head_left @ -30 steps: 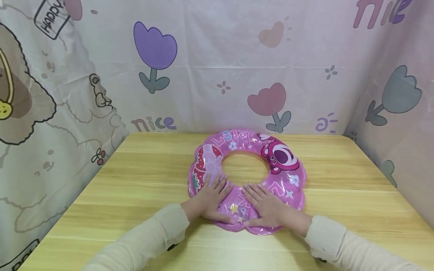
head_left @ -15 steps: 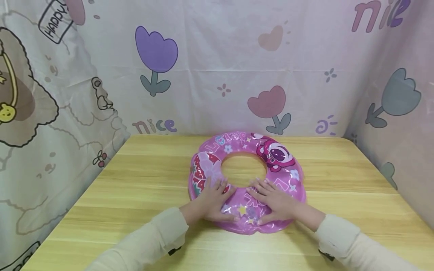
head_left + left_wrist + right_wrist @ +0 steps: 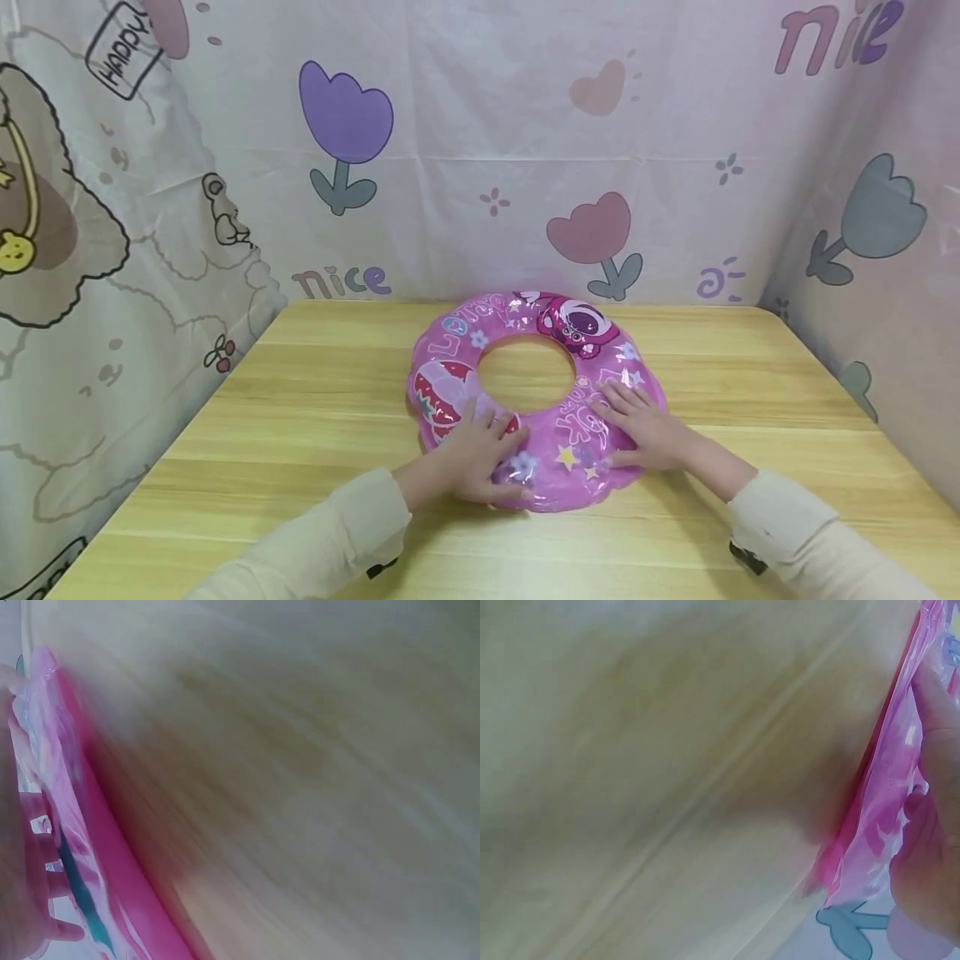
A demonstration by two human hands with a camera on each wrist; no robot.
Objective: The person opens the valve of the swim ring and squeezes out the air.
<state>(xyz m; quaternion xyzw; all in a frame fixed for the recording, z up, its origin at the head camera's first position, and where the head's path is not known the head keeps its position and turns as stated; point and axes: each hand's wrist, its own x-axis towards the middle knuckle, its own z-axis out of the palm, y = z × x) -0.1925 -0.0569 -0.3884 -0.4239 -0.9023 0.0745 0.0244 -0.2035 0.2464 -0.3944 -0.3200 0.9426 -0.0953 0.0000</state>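
A pink inflatable swim ring (image 3: pixel 525 450) with strawberry, star and bear prints lies flat on the wooden table. My left hand (image 3: pixel 480 454) rests on its near left part, fingers spread and thumb pointing right. On the near right part lies my right hand (image 3: pixel 648 425), its fingers fairly straight and touching the top. In the left wrist view, the fingers (image 3: pixel 56 885) lie along the ring's edge (image 3: pixel 112 847). The right wrist view has the right hand (image 3: pixel 930 832) against the ring's pink side (image 3: pixel 877 787).
The light wooden table (image 3: pixel 300 433) reaches back to a printed cloth (image 3: pixel 465 100) with tulips and letters. More printed cloth (image 3: pixel 135 275) hangs along the left side, and another stretch (image 3: pixel 892 317) borders the right.
The swim ring has turned counterclockwise, its bear print shifting left along the far side. My right hand has moved to the right and slightly away; my left hand has stayed nearly in place.
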